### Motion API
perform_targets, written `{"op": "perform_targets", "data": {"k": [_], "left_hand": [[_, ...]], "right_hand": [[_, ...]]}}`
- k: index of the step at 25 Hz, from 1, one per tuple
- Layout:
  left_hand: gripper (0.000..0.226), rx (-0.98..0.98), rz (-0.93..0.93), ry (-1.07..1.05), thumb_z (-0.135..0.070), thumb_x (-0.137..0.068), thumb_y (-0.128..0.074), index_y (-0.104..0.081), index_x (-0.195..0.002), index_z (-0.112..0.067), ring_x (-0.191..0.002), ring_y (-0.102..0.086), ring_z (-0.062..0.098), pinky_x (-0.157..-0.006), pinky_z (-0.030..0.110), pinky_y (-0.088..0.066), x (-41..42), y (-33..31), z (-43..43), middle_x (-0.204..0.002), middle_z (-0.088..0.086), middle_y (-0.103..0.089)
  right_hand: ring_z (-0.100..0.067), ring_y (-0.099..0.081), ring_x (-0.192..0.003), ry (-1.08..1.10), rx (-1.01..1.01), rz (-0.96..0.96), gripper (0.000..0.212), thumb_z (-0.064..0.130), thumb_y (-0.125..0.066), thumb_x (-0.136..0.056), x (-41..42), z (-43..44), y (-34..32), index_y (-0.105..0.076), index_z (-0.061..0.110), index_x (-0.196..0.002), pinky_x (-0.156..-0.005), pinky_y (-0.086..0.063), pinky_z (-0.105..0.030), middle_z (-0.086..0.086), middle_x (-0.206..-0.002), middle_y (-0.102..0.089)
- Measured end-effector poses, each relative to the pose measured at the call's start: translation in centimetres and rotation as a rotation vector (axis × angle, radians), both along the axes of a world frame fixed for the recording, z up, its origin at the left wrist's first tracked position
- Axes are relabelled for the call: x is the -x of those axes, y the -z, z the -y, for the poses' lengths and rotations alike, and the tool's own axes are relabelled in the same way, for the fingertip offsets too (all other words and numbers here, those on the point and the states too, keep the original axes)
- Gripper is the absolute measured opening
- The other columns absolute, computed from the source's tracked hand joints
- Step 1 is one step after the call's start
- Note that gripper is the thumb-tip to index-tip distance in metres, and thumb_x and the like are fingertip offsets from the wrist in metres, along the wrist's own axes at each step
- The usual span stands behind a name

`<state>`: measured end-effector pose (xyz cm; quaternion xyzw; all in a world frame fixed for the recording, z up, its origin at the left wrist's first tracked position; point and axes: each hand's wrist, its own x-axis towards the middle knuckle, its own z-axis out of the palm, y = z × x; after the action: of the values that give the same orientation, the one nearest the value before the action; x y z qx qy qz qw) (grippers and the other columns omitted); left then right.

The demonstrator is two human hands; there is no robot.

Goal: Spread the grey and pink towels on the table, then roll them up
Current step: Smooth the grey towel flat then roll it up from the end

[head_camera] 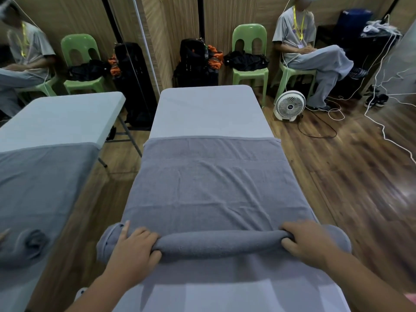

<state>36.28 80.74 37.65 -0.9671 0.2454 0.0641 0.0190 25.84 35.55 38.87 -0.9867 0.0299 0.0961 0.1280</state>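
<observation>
Grey towel [216,188] lies partly rolled across the table [211,109]; my left hand [132,248] and right hand [308,242] curl around its roll.

One wide-angle camera sits on the person's head, looking forward and steeply down along the table [209,109], which runs from 6 o'clock up toward 12. It is close to the near end, where both forearms enter from the bottom edge. The far wall curves across the top.

Recording room: mirror wall [56,64], plastic chairs [249,61], cables [382,122]
</observation>
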Motion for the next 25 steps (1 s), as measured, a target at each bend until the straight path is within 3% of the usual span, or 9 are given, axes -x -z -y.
{"op": "perform_targets", "data": {"k": [2,4,7,11,14,16,18,21,25], "left_hand": [[0.032,0.01,-0.023,-0.017,-0.05,-0.079,-0.034,-0.056,-0.099,-0.04,-0.091,-0.059,0.007,-0.12,0.055,-0.004,0.0,-0.5,-0.1,-0.084,-0.017,-0.062],[0.038,0.051,0.059,-0.075,-0.051,-0.078,-0.039,-0.058,-0.108,-0.037,-0.095,-0.062,0.012,-0.117,0.058,-0.012,-1.1,-0.6,-0.1,-0.093,-0.015,-0.066],[0.039,0.118,0.224,-0.126,-0.049,-0.081,-0.048,-0.063,-0.108,-0.025,-0.106,-0.058,0.027,-0.109,0.061,-0.026,-2.5,-1.0,0.7,-0.109,0.0,-0.064],[0.061,0.025,0.075,-0.099,-0.05,-0.075,-0.061,-0.058,-0.131,-0.026,-0.129,-0.047,0.024,-0.113,0.057,-0.023,-2.1,0.6,1.3,-0.134,-0.002,-0.056],[0.052,0.02,0.057,-0.09,-0.037,-0.075,-0.056,-0.062,-0.125,-0.028,-0.119,-0.052,0.023,-0.108,0.055,-0.033,-3.0,1.0,1.1,-0.124,-0.003,-0.064],[0.041,0.049,0.105,-0.096,-0.038,-0.077,-0.043,-0.068,-0.108,-0.029,-0.103,-0.058,0.023,-0.103,0.053,-0.039,-3.4,0.2,0.9,-0.105,-0.006,-0.07],[0.034,0.055,0.117,-0.084,-0.041,-0.077,-0.039,-0.067,-0.094,-0.032,-0.093,-0.061,0.019,-0.102,0.055,-0.039,-2.8,-0.5,0.5,-0.091,-0.011,-0.069],[0.03,0.037,0.016,-0.107,-0.046,-0.077,-0.029,-0.055,-0.088,-0.038,-0.09,-0.058,0.012,-0.108,0.052,-0.031,-1.9,-1.3,0.1,-0.079,-0.014,-0.059],[0.03,0.104,0.049,-0.176,-0.047,-0.08,-0.04,-0.057,-0.104,-0.038,-0.098,-0.061,0.015,-0.105,0.057,-0.033,-3.8,-1.8,1.4,-0.095,-0.013,-0.066]], "right_hand": [[-0.006,-0.058,-0.077,0.089,-0.081,-0.049,0.023,0.046,-0.047,-0.083,0.1,0.5,-0.8,-0.053,0.045,-0.105,-0.067,-0.046,-0.026,0.016,-0.087,-0.067],[-0.014,-0.062,-0.091,0.107,-0.037,0.065,0.041,0.043,-0.054,-0.084,-0.9,0.9,-0.9,-0.053,0.037,-0.124,-0.075,-0.051,-0.031,0.01,-0.101,-0.069],[-0.021,-0.061,-0.098,-0.018,0.082,0.348,0.03,0.039,-0.057,-0.084,-2.1,0.6,0.0,-0.067,0.026,-0.109,-0.088,-0.049,-0.037,0.006,-0.104,-0.069],[-0.016,-0.056,-0.117,-0.089,0.204,0.059,0.064,0.058,-0.062,-0.072,-1.6,-0.2,2.4,-0.057,0.034,-0.131,-0.105,-0.041,-0.05,0.015,-0.127,-0.062],[-0.018,-0.059,-0.099,-0.031,0.185,0.149,0.046,0.037,-0.065,-0.067,-2.3,-0.3,3.2,-0.067,0.033,-0.112,-0.104,-0.037,-0.04,0.014,-0.105,-0.069],[-0.015,-0.055,-0.083,-0.035,0.14,0.166,0.02,0.037,-0.055,-0.069,-2.4,-0.6,1.9,-0.065,0.033,-0.086,-0.089,-0.04,-0.034,0.015,-0.082,-0.065],[-0.009,-0.049,-0.069,-0.051,0.067,0.076,0.02,0.042,-0.046,-0.071,-1.7,-0.2,0.6,-0.056,0.024,-0.069,-0.07,-0.039,-0.029,0.011,-0.065,-0.058],[-0.012,-0.052,-0.062,0.013,-0.081,-0.049,0.031,0.046,-0.044,-0.074,-1.7,1.2,-1.0,-0.05,0.016,-0.066,-0.059,-0.043,-0.035,0.002,-0.061,-0.057],[-0.012,-0.056,-0.075,0.067,-0.04,0.018,0.025,0.046,-0.046,-0.076,-4.3,1.6,-1.0,-0.057,0.024,-0.074,-0.067,-0.049,-0.036,0.009,-0.076,-0.064]]}}
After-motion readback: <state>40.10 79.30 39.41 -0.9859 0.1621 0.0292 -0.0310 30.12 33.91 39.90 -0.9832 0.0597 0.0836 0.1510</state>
